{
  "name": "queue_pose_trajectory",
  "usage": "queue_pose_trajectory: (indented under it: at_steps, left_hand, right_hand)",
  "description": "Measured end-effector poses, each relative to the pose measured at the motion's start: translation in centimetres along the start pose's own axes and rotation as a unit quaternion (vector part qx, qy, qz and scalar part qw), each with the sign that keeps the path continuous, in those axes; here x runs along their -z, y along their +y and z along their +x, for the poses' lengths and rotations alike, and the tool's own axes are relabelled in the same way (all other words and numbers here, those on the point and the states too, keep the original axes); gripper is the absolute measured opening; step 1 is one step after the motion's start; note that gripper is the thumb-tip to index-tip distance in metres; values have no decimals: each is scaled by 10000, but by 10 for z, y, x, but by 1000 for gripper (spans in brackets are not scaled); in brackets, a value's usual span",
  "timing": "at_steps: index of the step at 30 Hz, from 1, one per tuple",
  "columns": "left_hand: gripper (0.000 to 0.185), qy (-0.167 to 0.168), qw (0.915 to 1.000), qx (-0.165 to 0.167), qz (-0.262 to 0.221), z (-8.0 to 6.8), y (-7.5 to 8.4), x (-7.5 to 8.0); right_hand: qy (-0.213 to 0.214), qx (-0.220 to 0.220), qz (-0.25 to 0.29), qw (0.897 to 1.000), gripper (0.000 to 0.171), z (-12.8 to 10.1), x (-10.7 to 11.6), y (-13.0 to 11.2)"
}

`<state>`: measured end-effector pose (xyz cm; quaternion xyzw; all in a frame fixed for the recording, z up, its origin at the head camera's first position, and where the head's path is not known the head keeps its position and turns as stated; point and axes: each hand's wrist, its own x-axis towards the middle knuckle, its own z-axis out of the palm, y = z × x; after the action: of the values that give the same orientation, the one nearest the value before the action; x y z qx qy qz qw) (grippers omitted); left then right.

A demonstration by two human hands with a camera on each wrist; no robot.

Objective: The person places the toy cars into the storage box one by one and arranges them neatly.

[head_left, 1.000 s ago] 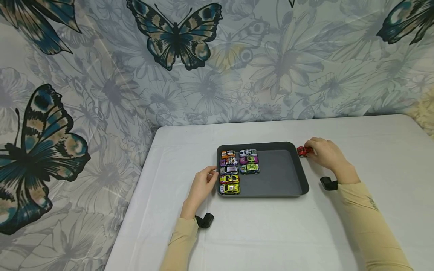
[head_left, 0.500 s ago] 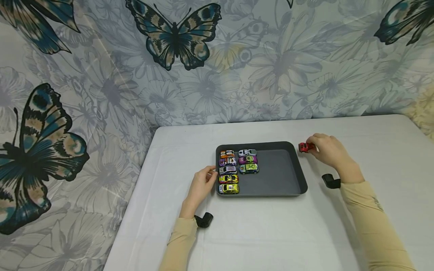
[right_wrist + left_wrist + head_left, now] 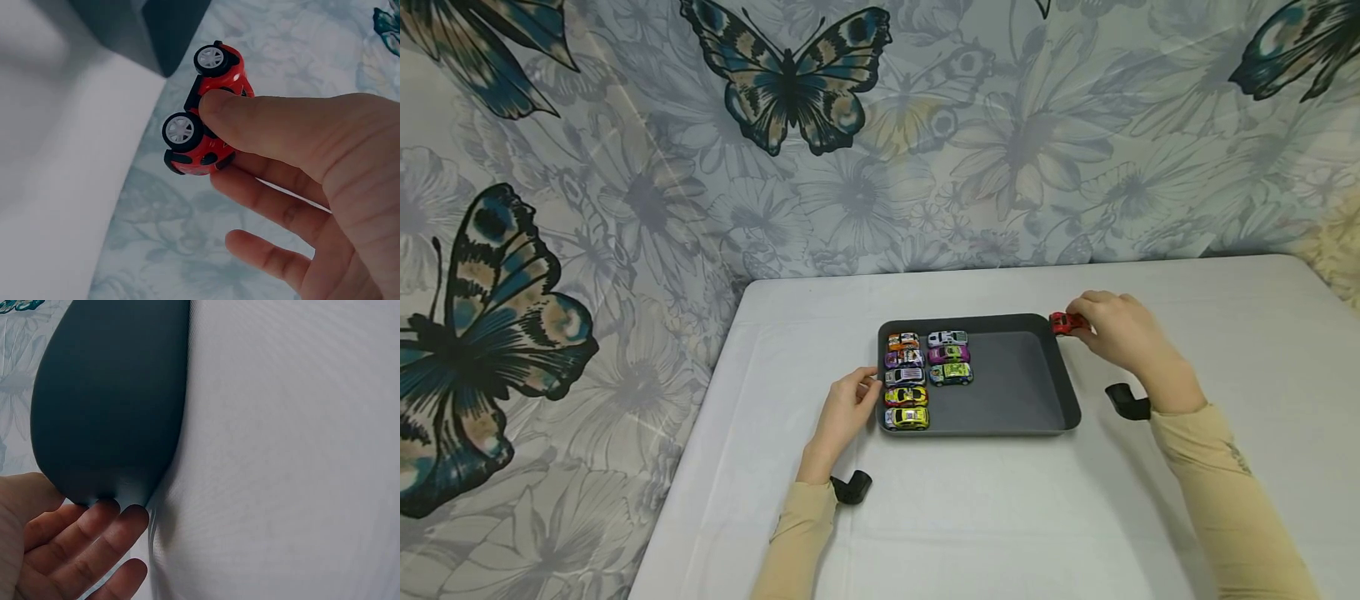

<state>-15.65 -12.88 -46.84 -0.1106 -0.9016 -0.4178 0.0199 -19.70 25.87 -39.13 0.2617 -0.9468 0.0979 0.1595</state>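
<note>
Fingers of right hand [image 3: 1118, 333] pinch red car [image 3: 1063, 322] — tray [image 3: 1015, 392] holds eight cars [image 3: 928, 377]; left hand [image 3: 847, 410] relaxed.

The person wears a top with long sleeves. The left sleeve [image 3: 793, 537] and the right sleeve [image 3: 1221, 500] are both a soft tan-yellow colour and reach down to the wrists. The cloth looks smooth, with a few folds near the elbows. The right sleeve has a small grey mark [image 3: 1238, 460] on it, too small to read. A little black camera [image 3: 851, 487] sits on the left wrist, right at the end of the sleeve. It is dark and rounded. Another black camera [image 3: 1126, 402] like it sits on the right wrist. Both hands are bare, with no gloves.
</note>
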Motion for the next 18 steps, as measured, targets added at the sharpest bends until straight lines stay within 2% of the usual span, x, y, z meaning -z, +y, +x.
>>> queue_pose_trajectory:
  at_steps: [6, 11, 18]
  left_hand:
    - [28, 14, 10000, -20, -4, 1, 1, 1]
    - [28, 2, 9999, -112, 31, 1, 2, 0]
    - [27, 38, 9999, -148, -11, -1, 1, -2]
  right_hand:
    - [-158, 24, -124, 9998, 26, 7, 4, -17]
    - [-264, 208, -152, 9993, 27, 9, 3, -28]
    - [-646, 366, -174, 9971, 24, 15, -3, -48]
